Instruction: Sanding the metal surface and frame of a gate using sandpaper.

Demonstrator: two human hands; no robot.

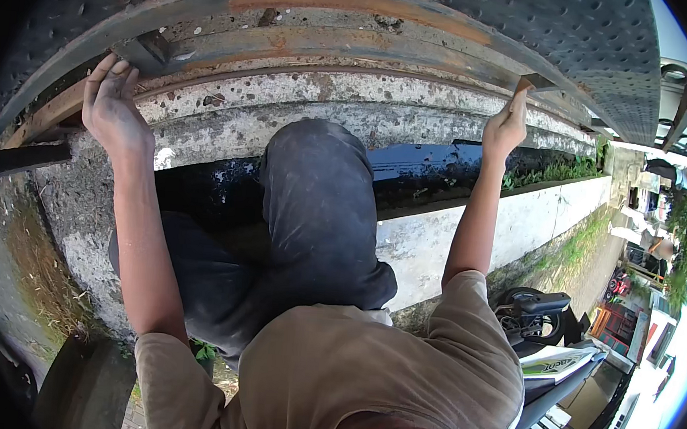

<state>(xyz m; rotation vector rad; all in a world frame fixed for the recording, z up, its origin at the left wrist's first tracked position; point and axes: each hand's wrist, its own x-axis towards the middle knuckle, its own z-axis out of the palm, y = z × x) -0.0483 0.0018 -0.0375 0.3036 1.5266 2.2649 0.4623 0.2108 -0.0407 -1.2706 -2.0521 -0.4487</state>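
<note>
A steel frame of rusty rails (360, 3), carrying a dark raised-pattern metal plate (552, 25), spans the top of the view. On the left side my left hand (116, 106) has its curled fingers on the frame, beside a short steel cross piece (144, 50). My right hand (504, 130) reaches up to the right and pinches a small flat steel piece (535, 83) at the rail; its thumb side is partly hidden. Directly below the rails runs a worn, whitish concrete ledge (329, 89). My bent knee in dark trousers (322, 176) is between my arms.
Dark water fills a drain channel (420, 160) under my legs, bordered by a pale concrete wall (537, 211). A dark bar (24, 159) juts in at left. A motorcycle (550, 358) stands behind on the right. Farther off is a person (650, 238).
</note>
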